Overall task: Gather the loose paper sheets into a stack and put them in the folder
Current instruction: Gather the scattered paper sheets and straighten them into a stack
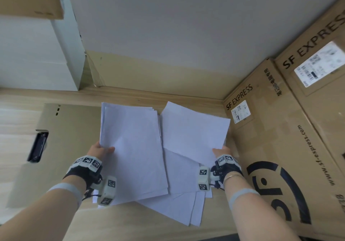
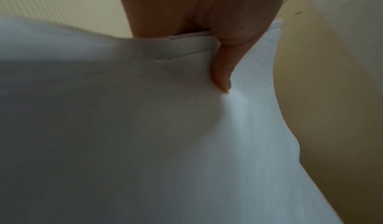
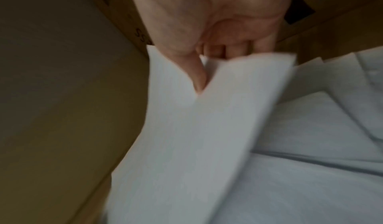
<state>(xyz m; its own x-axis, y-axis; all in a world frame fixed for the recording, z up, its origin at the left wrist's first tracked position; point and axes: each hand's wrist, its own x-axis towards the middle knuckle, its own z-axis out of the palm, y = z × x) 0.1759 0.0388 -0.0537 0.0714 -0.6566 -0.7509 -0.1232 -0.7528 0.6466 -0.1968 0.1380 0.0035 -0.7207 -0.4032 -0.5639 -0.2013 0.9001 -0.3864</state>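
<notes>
Left hand [image 1: 99,150] is gripping a stack [image 1: 132,147] of sheets by its left edge, thumb [image 2: 222,73] lying on top and fingers underneath; several layered edges are showing at the pinch in the left wrist view. The stack is tilting up off the table [image 1: 214,218].

Right hand [image 1: 222,152] is pinching a sheet [image 1: 194,129] at its right edge, thumb [image 3: 199,77] on top, fingers curling below. That sheet is sitting just right of the stack, edges almost touching or slightly overlapping; can't tell which.

More loose sheets [image 1: 186,203] are lying fanned out on the table between and below both hands, partly under the stack and the sheet.

Folder [image 1: 65,138] is lying open and flat just left of the left hand, its black clip [image 1: 37,146] on the side away from the hand. Nothing is sitting in it.

Boxes [image 1: 298,129] printed SF EXPRESS are standing right beside the right hand.
</notes>
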